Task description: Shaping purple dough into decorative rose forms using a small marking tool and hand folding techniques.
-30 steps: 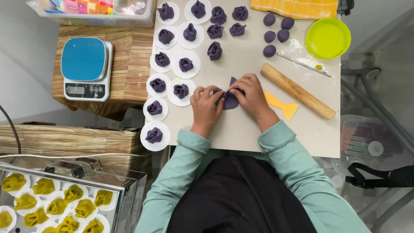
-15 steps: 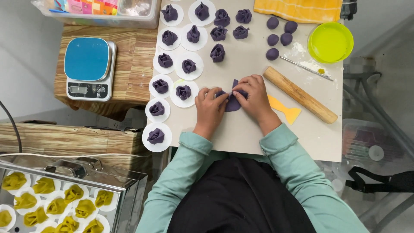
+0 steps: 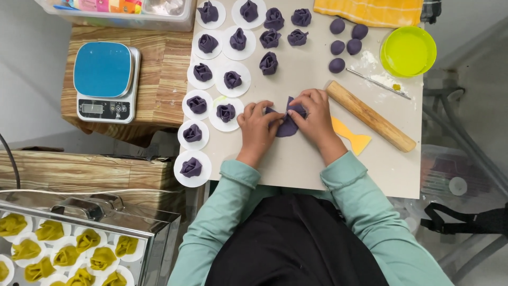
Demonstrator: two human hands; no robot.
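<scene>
Pinching from both sides, the fingertips of the left hand (image 3: 257,127) and the right hand (image 3: 315,117) press folds into a flat round of deep purple dough (image 3: 288,126), which lies on the pale grey work board (image 3: 296,164) between the two hands. The thumbs and forefingers close on the dough's upper edge, apparently to gather it toward the middle; the lower half is smooth, thin and flat, while the top rises in a creased ridge.

Just right of the right hand lie a yellow plastic scraper (image 3: 352,139) and a long wooden rolling pin (image 3: 370,116), set at an angle within easy reach. Left of the left hand, finished purple dough flowers on round white papers (image 3: 226,112) stand in loose rows running up the board, kept apart so they do not touch. Five smooth purple dough balls (image 3: 337,65) sit near the top, beside a lime-green plastic bowl (image 3: 408,51) and a yellow striped cloth (image 3: 369,11). A blue-topped digital kitchen scale (image 3: 104,80) rests on a wooden stand off the board, and yellow-green dough flowers fill a steel steamer tray (image 3: 74,249) at lower left.
</scene>
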